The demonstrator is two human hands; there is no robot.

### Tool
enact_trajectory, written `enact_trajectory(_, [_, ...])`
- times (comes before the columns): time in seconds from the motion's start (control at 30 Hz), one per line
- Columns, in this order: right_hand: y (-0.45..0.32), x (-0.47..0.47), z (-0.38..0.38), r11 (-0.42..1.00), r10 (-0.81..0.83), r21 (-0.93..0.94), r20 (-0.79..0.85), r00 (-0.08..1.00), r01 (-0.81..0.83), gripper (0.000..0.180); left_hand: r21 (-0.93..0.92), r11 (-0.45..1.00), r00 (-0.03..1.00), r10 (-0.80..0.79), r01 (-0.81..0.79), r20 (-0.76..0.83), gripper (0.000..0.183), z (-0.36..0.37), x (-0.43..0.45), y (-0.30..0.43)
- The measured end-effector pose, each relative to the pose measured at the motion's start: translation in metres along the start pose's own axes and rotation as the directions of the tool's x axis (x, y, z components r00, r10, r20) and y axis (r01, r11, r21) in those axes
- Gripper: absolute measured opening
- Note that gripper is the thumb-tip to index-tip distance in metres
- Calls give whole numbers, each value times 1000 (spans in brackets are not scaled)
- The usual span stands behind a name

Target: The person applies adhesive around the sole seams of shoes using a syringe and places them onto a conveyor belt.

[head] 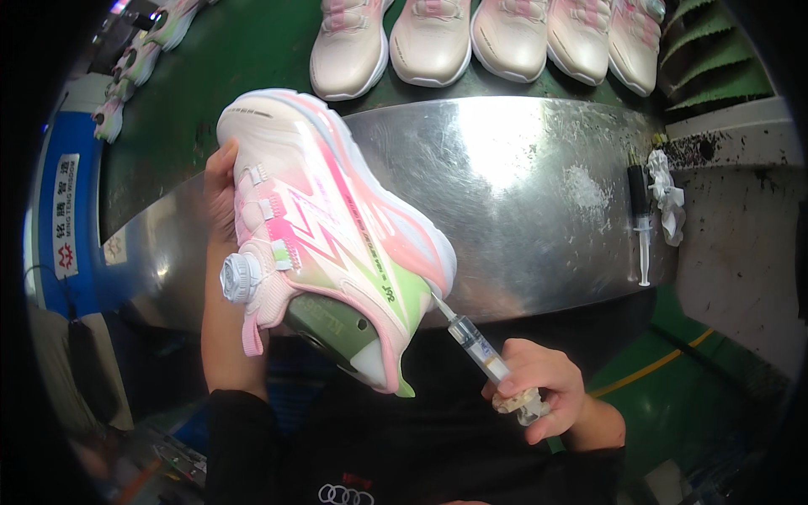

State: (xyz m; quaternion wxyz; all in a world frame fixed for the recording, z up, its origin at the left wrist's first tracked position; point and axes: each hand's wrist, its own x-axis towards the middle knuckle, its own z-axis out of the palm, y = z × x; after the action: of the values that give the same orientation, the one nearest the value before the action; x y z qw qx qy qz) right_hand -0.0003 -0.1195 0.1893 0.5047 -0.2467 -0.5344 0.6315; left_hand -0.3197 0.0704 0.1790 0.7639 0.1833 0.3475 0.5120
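Note:
My left hand (222, 183) holds a pink, white and green sneaker (315, 208) from behind its forefoot, most of the fingers hidden by the upper. The shoe is tilted with its toe up and away, a dark green shoe last (338, 328) inside its collar. A round lacing dial (240, 278) sits on the tongue side. In my right hand (549, 388) is a clear syringe (480, 347); its pointed tip meets or nearly meets the seam between upper and sole at the heel. Crumpled whitish material (527, 404) is also between those fingers.
Several similar sneakers (429, 50) stand in a row on the green conveyor belt (221, 50) beyond the metal worktop (442, 189). A dark-barrelled syringe (639, 202) and crumpled tissue (666, 196) lie at the worktop's right edge. More shoes (136, 63) are at the upper left.

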Motion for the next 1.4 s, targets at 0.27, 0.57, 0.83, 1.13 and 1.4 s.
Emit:
enact_trajectory(0.27, [16, 3, -7, 998, -30, -55, 5, 1000, 30, 48, 408, 913, 991, 30, 26, -130, 50, -28, -46, 24])
enact_trajectory(0.57, [31, 16, 11, 984, -106, -149, -63, 992, 96, 46, 716, 697, 969, 144, 44, -200, 31, -57, -124, 24])
enact_trajectory(0.83, [20, 16, 20, 980, -61, -192, -27, 998, 55, 43, 441, 870, 952, -92, 220, -292, 68, -22, -180, -8])
enact_trajectory(1.13, [-5, 28, 29, 977, -10, -213, 1, 1000, 10, 45, 103, 943, 942, -300, 316, -150, 84, -11, -203, -57])
enact_trajectory(1.4, [-46, 31, 30, 955, 219, -224, 85, 972, -196, 45, -149, 850, 861, -487, 506, 148, 85, 1, -190, -86])
